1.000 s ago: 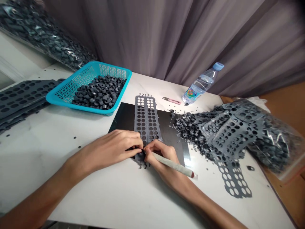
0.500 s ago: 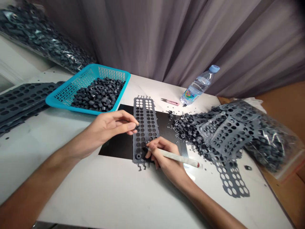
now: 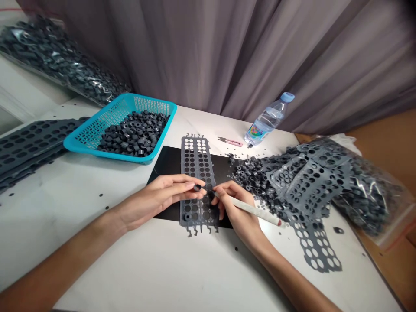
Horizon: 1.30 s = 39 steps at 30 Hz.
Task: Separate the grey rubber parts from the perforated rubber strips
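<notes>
My left hand (image 3: 169,190) pinches a small black ring (image 3: 197,187) between thumb and fingers, over a grey perforated sheet (image 3: 196,167). In my right hand (image 3: 232,199) is a pale pen-like tool (image 3: 255,210), its tip pointing at the ring and its red-marked end to the right. The sheet has rows of round holes and lies on a black mat (image 3: 165,164). One ring (image 3: 186,217) sits in a hole near the sheet's lower left corner. My fingers hide part of the sheet's right side.
A blue basket (image 3: 120,157) of black rings stands at the left, near stacked sheets (image 3: 29,138). Pink snips (image 3: 230,141) and a water bottle (image 3: 268,119) lie behind. Loose rings (image 3: 256,173), sheets (image 3: 312,182) and a filled bag (image 3: 373,203) cover the right.
My left hand has moved right and down, bringing the ring over the sheet's middle. My right hand has shifted slightly right and up with the tool.
</notes>
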Each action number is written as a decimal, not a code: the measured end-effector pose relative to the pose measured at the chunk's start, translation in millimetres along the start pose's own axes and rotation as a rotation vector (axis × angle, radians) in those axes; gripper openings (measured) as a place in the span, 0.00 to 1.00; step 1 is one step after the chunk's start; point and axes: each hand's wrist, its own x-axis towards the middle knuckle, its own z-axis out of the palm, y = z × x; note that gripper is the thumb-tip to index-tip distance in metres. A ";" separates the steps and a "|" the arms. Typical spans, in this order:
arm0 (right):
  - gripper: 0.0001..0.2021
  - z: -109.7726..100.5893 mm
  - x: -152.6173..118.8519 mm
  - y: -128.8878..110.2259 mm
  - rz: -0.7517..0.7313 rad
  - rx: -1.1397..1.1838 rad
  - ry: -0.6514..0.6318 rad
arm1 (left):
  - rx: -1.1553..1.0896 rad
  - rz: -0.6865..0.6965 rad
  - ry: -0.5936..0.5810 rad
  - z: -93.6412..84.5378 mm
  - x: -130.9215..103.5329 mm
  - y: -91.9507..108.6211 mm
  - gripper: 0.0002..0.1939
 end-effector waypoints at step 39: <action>0.11 11.0 -9.2 -0.2 0.003 -0.103 -0.263 | 1.408 0.496 0.980 -90.1 -25.5 55.7 0.19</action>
